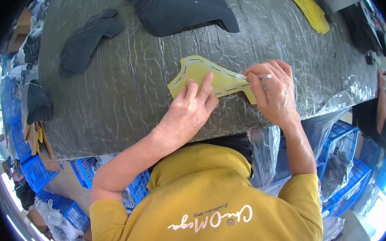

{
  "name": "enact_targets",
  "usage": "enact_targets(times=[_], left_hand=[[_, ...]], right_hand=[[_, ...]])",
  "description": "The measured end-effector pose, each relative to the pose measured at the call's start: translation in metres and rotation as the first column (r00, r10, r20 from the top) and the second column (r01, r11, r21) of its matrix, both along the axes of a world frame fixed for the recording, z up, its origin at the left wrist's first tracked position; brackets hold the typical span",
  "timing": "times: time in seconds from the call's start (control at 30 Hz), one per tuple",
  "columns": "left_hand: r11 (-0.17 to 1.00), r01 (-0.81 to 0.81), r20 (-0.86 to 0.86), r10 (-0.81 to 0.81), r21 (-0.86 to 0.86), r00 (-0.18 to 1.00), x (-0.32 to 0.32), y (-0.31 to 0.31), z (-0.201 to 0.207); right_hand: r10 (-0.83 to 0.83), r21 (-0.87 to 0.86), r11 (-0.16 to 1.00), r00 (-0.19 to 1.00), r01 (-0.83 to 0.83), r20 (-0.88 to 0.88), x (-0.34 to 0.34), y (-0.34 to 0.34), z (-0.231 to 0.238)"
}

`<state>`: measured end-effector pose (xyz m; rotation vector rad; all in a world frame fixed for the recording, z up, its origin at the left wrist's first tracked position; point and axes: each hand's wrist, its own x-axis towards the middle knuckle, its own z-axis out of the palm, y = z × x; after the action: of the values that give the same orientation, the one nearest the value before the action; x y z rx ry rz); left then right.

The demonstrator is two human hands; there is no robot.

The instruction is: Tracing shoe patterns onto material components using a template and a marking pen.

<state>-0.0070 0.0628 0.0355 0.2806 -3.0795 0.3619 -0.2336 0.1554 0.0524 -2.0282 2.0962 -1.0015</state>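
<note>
- Yellow and thin, a flat shape (221, 79) with dark dashes along its long edges lies on the table (112, 109), near the edge by the person.
- The left hand (191, 103) rests on the flat shape, left of its middle. Its pointing finger is stretched out, and the other fingers are bent and a little apart. It pushes down and does not grab.
- The right hand (274, 93) is at the right end of the flat shape. Its thumb and fingers pinch a thin, pale pen (264, 76). I cannot tell if the pen's tip is touching.
- The table is dark, with a shiny, wrinkly cover.
- Past the flat shape, a big pile of dark pieces (183, 8) sits on the table. A smaller dark pile (88, 44) is to its left.
- More yellow shapes (308, 11) lie far off to the right.
- Blue baskets (39, 172) stand below the table on both sides.
- Another person's arm (382, 110) shows at the far right.
</note>
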Motion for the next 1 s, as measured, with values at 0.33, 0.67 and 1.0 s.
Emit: enact_targets(times=[0.33,0.67,1.0], left_hand=[[0.999,-0.004,0.002,0.003,0.054,1.0,0.0,-0.001,0.004],[1.0,0.007,0.041,-0.008,0.013,0.999,-0.001,-0.001,0.005],[1.0,0.002,0.014,-0.002,0.023,1.0,-0.001,0.001,0.006]], right_hand=[[-0.052,0.054,0.997,0.998,0.051,0.018,-0.007,0.013,0.004],[-0.116,0.086,0.989,0.99,0.122,-0.079,-0.025,0.018,0.006],[-0.192,0.328,0.928,0.981,0.175,0.02,-0.005,0.023,-0.012]])
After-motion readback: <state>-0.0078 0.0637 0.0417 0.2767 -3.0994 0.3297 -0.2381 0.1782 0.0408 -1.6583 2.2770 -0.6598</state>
